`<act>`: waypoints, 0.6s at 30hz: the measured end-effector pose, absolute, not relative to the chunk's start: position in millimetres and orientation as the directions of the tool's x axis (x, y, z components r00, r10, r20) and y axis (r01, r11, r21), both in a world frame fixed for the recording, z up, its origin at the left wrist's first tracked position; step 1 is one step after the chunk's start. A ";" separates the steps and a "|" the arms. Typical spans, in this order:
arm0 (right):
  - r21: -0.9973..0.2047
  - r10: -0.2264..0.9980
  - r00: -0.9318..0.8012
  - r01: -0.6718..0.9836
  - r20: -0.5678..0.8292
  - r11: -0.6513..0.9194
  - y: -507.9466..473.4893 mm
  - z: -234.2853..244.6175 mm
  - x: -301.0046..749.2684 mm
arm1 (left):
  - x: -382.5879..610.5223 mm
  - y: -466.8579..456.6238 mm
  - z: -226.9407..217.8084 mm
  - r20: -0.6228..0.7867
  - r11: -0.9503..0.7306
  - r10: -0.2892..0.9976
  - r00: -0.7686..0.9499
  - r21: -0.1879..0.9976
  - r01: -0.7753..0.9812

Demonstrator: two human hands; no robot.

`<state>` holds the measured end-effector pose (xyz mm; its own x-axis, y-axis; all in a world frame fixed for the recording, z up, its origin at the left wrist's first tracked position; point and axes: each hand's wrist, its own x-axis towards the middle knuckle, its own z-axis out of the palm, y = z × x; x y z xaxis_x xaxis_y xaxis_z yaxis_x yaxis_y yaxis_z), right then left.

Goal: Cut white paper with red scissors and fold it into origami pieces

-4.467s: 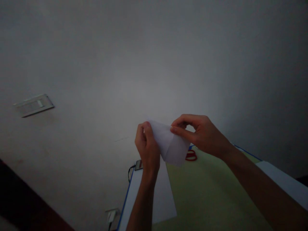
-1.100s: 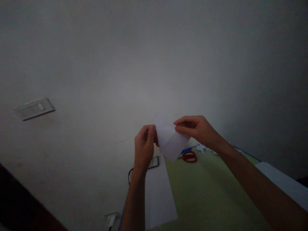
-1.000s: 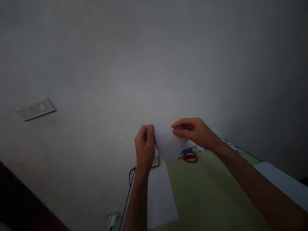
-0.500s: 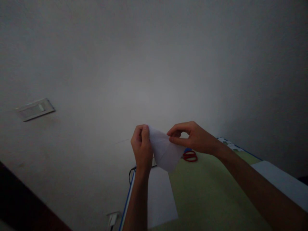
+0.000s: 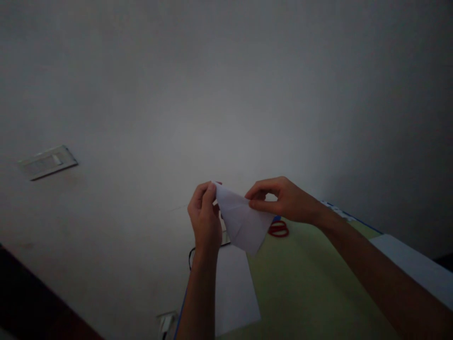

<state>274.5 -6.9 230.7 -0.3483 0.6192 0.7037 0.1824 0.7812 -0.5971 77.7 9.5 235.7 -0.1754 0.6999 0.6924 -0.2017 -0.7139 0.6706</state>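
A folded piece of white paper is held up above the table, with crease lines across its face and a point hanging down. My left hand pinches its upper left corner between thumb and fingers. On the upper right edge, my right hand grips the paper between thumb and forefinger. Just behind the paper's right side, red-handled scissors lie on the table, their blades hidden. Below my left hand a flat white sheet rests on the tabletop, partly covered by my forearm.
The green tabletop has a blue edge and stands by a grey wall. Another white sheet lies at the right. A small blue thing sits by the scissors. On the wall are a switch plate and a socket with a plug.
My left hand has shifted slightly left, and its grip now sits nearer the paper's corner tip. My right hand keeps its pinch almost in place. The view has turned slightly.
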 end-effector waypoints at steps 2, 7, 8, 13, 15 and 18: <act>-0.605 0.624 -0.356 0.180 0.695 0.776 -7.1 230.4 274.9 | 77.5 11.0 236.1 0.680 -0.709 0.705 -0.202 0.678 -0.192; -0.594 0.617 -0.379 0.191 0.690 0.781 -7.7 230.1 273.0 | 82.0 8.6 233.9 0.737 -0.758 0.590 -0.329 0.646 0.090; -0.590 0.615 -0.383 0.195 0.690 0.783 -7.7 229.9 272.5 | 83.6 6.2 233.9 0.768 -0.763 0.543 -0.341 0.620 0.182; -0.587 0.618 -0.361 0.205 0.698 0.783 -6.4 228.6 272.0 | 86.6 -2.9 235.3 0.858 -0.737 0.447 -0.252 0.513 0.440; -0.591 0.622 -0.357 0.204 0.697 0.780 -5.4 227.6 272.8 | 85.6 -2.3 234.0 0.860 -0.726 0.459 -0.222 0.508 0.464; -0.594 0.618 -0.368 0.190 0.695 0.781 -4.4 226.2 274.0 | 85.1 0.2 230.2 0.854 -0.727 0.476 -0.209 0.516 0.453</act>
<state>274.0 -4.4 226.2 -0.3676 0.6180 0.6949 0.1898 0.7814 -0.5945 85.1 0.2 230.2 -0.2087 0.4764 0.8541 0.4529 -0.7269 0.5162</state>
